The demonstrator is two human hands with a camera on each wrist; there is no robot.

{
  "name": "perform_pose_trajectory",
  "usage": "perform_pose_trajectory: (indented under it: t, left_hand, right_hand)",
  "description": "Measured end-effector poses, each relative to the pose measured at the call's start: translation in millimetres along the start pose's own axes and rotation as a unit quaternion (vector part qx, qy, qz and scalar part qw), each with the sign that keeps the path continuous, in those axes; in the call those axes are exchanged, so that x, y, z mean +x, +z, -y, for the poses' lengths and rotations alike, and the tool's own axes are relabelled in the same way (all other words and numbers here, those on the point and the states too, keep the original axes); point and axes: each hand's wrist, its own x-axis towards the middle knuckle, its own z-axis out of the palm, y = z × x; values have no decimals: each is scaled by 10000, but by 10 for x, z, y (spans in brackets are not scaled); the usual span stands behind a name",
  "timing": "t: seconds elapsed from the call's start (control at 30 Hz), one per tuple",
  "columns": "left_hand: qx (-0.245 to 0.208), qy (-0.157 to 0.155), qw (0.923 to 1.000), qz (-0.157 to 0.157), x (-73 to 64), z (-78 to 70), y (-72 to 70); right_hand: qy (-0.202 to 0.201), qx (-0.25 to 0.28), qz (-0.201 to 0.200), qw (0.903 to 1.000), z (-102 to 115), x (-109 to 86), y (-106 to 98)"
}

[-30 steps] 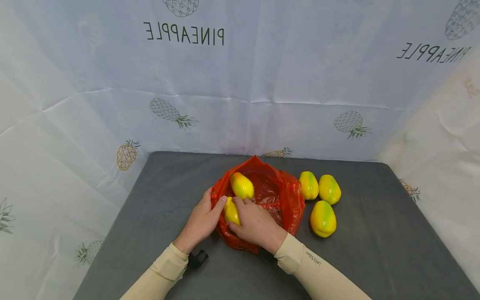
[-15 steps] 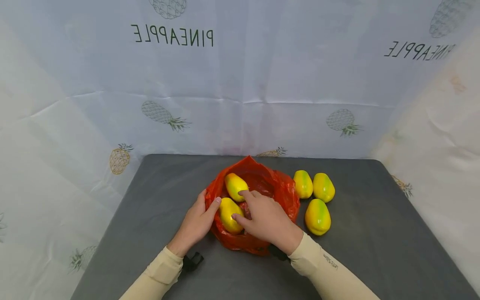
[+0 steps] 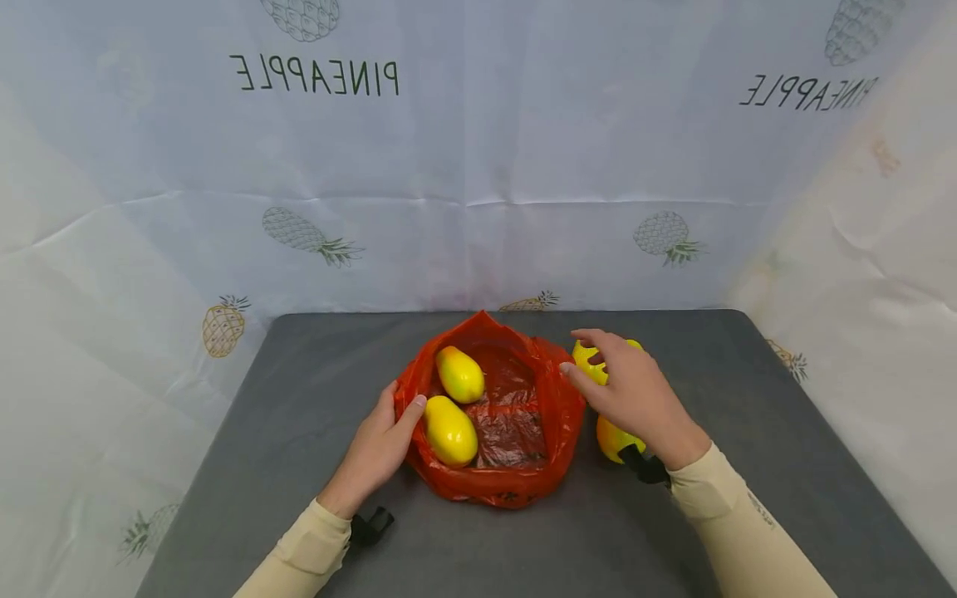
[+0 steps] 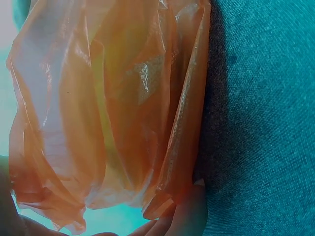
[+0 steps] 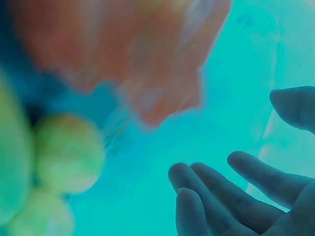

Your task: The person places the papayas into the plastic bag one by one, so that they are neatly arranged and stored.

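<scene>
A red plastic bag (image 3: 564, 415) stands with its mouth spread wide on the table. My left hand (image 3: 380, 448) grips its left rim, thumb over the edge; in the left wrist view the fingers curl at the thin bag wall (image 4: 142, 123). Two glossy yellow fruits lie inside on the left: a rear fruit (image 3: 459, 375) and a front fruit (image 3: 451, 432). My right hand (image 3: 639, 394) hovers right of the bag, holding nothing, fingers spread apart. Beneath it, partly hidden, are a yellow fruit (image 3: 586, 359) and a nearer one (image 3: 615, 438); the right wrist view has three fruits, one round-looking (image 5: 69, 152).
The dark grey table (image 3: 478, 556) ends at a white cloth backdrop (image 3: 478, 149) with pineapple prints. A black strap (image 3: 371, 526) shows at my left wrist, and another dark strap (image 3: 645, 465) at my right.
My right hand has let go of the front fruit in the bag, come out and moved right over the fruits on the table. The left hand keeps hold of the rim.
</scene>
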Motion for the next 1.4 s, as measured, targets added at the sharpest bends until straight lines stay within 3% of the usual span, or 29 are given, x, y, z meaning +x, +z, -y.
perform_pose_trajectory:
  t: [0.3, 0.7, 0.97, 1.4]
  left_hand:
    - [56, 20, 10000, -17, 3, 14, -10]
    - [44, -14, 10000, -21, -7, 7, -10]
    - [6, -29, 10000, -37, -17, 5, -13]
    - [96, 75, 9999, -116, 5, 21, 11]
  right_hand:
    - [609, -401, -42, 9973, -586, 4, -63]
    - [946, -201, 78, 9953, -1026, 63, 16]
    - [1276, -206, 472, 9905, -1170, 91, 60]
    - [1331, -61, 712, 9885, -1235, 132, 116]
